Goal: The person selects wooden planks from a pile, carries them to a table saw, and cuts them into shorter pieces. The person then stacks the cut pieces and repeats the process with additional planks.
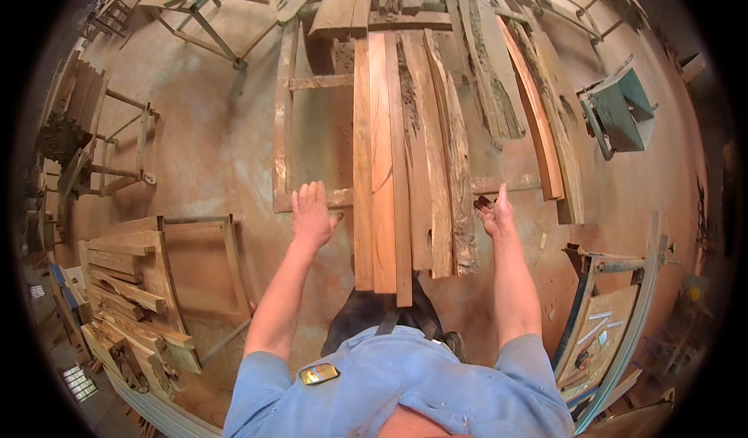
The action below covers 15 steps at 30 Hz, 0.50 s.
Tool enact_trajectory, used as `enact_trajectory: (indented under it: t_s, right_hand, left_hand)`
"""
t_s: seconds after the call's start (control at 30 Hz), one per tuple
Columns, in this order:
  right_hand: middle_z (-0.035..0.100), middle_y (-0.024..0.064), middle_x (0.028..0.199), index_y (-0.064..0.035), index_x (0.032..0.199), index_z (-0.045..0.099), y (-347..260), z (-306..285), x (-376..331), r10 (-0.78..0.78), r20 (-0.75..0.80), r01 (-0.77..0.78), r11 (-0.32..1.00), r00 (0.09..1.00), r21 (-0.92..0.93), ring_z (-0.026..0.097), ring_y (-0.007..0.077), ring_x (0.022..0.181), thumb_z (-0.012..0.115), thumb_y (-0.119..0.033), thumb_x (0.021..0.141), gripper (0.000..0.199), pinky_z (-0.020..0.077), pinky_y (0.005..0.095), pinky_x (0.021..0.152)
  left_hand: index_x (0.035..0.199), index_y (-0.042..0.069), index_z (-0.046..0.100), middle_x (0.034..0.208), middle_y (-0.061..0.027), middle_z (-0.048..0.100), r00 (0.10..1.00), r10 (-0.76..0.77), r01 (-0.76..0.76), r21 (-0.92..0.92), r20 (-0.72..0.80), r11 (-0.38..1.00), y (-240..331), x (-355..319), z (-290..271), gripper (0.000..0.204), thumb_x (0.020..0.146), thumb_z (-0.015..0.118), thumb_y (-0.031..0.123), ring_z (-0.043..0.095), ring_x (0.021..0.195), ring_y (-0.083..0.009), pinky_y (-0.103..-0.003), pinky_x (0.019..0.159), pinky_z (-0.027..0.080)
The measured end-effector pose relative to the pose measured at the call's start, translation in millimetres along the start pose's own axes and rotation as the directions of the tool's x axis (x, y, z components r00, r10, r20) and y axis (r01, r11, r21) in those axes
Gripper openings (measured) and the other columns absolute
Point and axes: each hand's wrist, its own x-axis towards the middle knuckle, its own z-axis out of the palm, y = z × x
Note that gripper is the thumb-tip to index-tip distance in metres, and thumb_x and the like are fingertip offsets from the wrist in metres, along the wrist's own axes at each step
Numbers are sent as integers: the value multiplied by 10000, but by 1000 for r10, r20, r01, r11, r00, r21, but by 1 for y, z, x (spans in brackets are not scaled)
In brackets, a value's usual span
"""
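Several long wooden boards lie side by side in front of me, their near ends reaching almost to my waist. On the left of the row are smooth reddish planks [382, 227]. A narrower brown strip [403, 259] sticks out nearest to me. To the right lie rough boards with a bark edge [465, 235]. My left hand [312, 213] is just left of the row, fingers stretched out and nothing in it. My right hand [496, 212] is held beyond the right side, empty, its palm turned inward and fingers apart. Both hands appear clear of the wood.
A low wooden frame [282, 126] supports the boards. More rough slabs [487, 72] and a reddish plank [538, 134] lie at the far right. A green metal stand [621, 112] is on the right, a cart of offcuts [160, 282] at left. A workbench [604, 337] stands near right.
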Motion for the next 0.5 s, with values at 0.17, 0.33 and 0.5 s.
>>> enact_trajectory:
  t_s: [0.17, 0.33, 0.5]
  right_hand:
    - [544, 139, 1362, -5, 1413, 419, 1, 9, 43, -26, 20, 24, 996, 999, 90, 562, 325, 1209, 400, -579, 1001, 707, 464, 534, 1013]
    - [524, 143, 1396, 17, 1408, 420, 9, 11, 36, -83, 46, 78, 991, 995, 105, 546, 310, 1249, 374, -534, 1026, 672, 460, 473, 1041]
    - [527, 154, 1386, 26, 1406, 421, 10, 11, 45, -68, -5, 68, 997, 998, -25, 553, 319, 1224, 360, -517, 1037, 659, 462, 454, 1032]
  left_hand:
    - [1453, -31, 347, 1412, -169, 402, 1000, -5, 5, 47, -5, 999, 1, 8, 18, 884, 793, 748, 401, 312, 1366, -368, -572, 1168, 161]
    - [1452, -21, 354, 1402, -170, 403, 999, -31, 30, 79, 21, 996, 8, 3, 15, 881, 788, 746, 405, 304, 1366, -365, -571, 1164, 168]
    - [1447, -18, 362, 1366, -173, 423, 999, -51, 51, 77, 2, 996, 6, 1, 21, 887, 778, 751, 417, 320, 1349, -364, -563, 1166, 163]
